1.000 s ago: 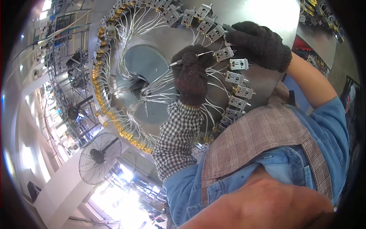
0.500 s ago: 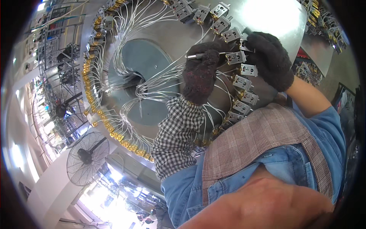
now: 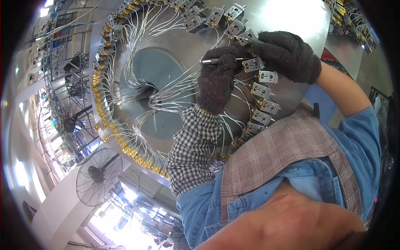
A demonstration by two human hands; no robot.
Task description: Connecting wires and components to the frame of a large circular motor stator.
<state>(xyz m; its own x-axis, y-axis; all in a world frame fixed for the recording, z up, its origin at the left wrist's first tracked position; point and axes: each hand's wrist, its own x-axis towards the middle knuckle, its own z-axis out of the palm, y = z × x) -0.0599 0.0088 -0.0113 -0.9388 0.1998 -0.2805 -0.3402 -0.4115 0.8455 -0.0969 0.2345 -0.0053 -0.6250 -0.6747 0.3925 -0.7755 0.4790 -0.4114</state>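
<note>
My left hand (image 3: pixel 216 79), in a dark knitted glove, is closed around a slim silver rod-shaped tool (image 3: pixel 210 61). Its thin end points right, toward a small silver metal block (image 3: pixel 253 64). My right hand (image 3: pixel 287 56), gloved likewise, has its fingers curled together close to my left fingertips; what they grip is hidden. Another silver block (image 3: pixel 248 36) shows just above those fingers. Below them, more blocks, including one with round holes (image 3: pixel 268 76), stand in a row along the rim of a round metal table (image 3: pixel 196 41). White wires (image 3: pixel 179 89) run from the blocks to the table's centre.
Gold-coloured connectors (image 3: pixel 118 135) on wires line the table's left rim. A grey disc (image 3: pixel 166 68) with a dark central hole lies in the middle. A caged fan (image 3: pixel 99 174) stands at lower left. More wired parts (image 3: pixel 362 27) hang at the far right.
My right hand has moved a little left, closer to my left hand, and now covers a block that showed before. My left hand keeps the tool, nearly unmoved. The view has shifted slightly.
</note>
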